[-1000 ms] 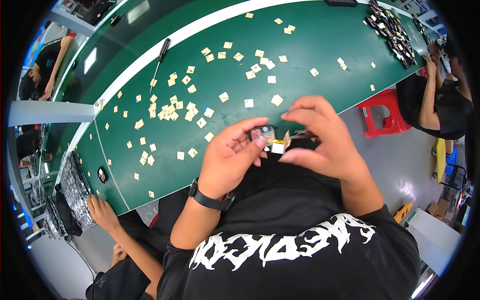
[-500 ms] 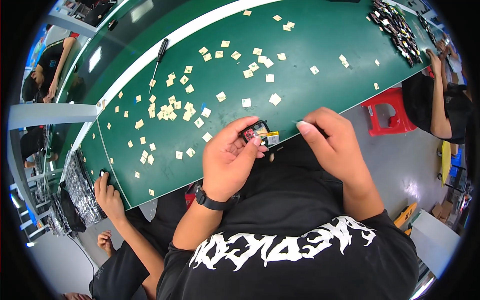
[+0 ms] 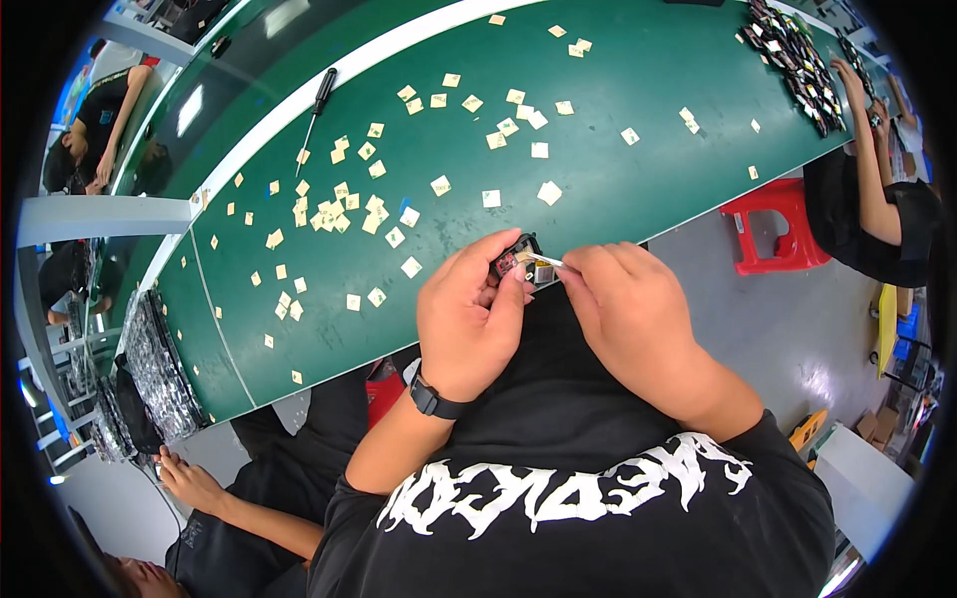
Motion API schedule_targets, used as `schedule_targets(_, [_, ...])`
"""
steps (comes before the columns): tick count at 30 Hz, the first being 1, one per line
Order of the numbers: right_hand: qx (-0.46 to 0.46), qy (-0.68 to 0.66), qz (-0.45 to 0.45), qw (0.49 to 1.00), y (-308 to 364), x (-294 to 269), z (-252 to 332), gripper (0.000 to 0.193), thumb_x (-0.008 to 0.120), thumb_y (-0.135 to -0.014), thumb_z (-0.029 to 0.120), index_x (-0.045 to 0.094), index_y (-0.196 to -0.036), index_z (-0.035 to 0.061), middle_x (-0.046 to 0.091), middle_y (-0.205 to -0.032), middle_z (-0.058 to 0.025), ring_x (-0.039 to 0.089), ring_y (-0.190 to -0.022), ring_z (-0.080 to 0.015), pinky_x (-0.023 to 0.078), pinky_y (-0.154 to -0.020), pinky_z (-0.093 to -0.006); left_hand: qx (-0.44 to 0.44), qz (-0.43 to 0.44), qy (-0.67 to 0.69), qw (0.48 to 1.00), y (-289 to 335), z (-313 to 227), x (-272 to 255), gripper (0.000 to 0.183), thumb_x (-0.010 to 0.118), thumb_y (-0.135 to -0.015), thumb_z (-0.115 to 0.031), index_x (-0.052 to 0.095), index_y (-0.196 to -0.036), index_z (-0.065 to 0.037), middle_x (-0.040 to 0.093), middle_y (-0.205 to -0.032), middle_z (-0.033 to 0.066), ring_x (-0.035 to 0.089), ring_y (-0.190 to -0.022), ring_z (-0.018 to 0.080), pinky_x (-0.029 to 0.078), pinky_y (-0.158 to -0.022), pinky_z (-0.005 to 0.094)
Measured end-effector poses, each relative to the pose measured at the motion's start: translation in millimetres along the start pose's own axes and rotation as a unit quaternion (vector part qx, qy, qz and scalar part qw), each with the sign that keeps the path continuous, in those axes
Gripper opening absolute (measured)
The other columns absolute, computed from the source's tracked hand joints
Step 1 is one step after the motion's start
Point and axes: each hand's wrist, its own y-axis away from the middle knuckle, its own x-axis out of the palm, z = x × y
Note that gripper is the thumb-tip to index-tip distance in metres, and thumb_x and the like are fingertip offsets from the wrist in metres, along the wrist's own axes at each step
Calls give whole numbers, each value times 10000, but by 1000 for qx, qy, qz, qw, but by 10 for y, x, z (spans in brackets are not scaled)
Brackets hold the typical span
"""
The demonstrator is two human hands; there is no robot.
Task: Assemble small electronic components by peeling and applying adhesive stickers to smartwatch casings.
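Observation:
My left hand (image 3: 464, 324) grips a small open black device (image 3: 528, 242) at the table's near edge. A red circuit board (image 3: 506, 263) shows inside it, and a small silver and yellow battery (image 3: 543, 272) sits at its right side. In my right hand (image 3: 633, 309), closed in a pinch, is a slim pale pointed tool (image 3: 547, 260); its tip reaches over the device, and my fingers hide the rest. Whether the tip touches the board I cannot tell.
Many small cream square stickers (image 3: 339, 214) lie scattered over the green table (image 3: 618, 60). A screwdriver (image 3: 317, 115) rests by the far edge. Black devices are heaped (image 3: 793, 65) at far right. A red stool (image 3: 778, 234) stands beside the table. Silver bags (image 3: 159, 369) are at left, near a co-worker's hand (image 3: 189, 483).
My right hand has moved left, bringing the pale tool over the device. The device has tilted slightly in my left hand. The left co-worker's hand has left the table and moved lower.

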Motion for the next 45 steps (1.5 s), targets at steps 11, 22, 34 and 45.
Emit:
schedule_targets(11, [105,-242,-3,964,3,62,-77,127,734,-877,50,664,-970,-1,673,-805,-122,636,-662,-233,497,-610,-340,-88,74,218,969,-112,-55,-217,318,587,-978,36,552,-1291,76,674,-1079,137,702,-887,154,607,-761,269])
schedule_targets(22, [48,-280,-9,959,-67,141,-80,199,773,-837,14,709,-1026,11,672,-876,-101,612,-617,-160,469,-573,-262,-40,53,221,973,-113,6,-174,245,575,-964,75,543,-1207,67,634,-1097,129,691,-959,165,627,-802,288])
schedule_targets(34, [199,-344,51,916,-153,63,57,135,707,-858,20,708,-988,-17,699,-822,-67,552,-593,-66,459,-568,-237,-24,33,263,964,-107,33,-148,206,575,-956,100,544,-1154,51,625,-1089,119,682,-996,169,626,-852,306])
schedule_targets(45, [178,-360,36,915,-190,158,56,97,728,-875,23,744,-966,-7,700,-826,-56,598,-652,-69,472,-575,-253,-5,70,252,965,-66,50,-174,292,548,-947,131,553,-1229,56,584,-1131,82,638,-1090,156,557,-973,312])
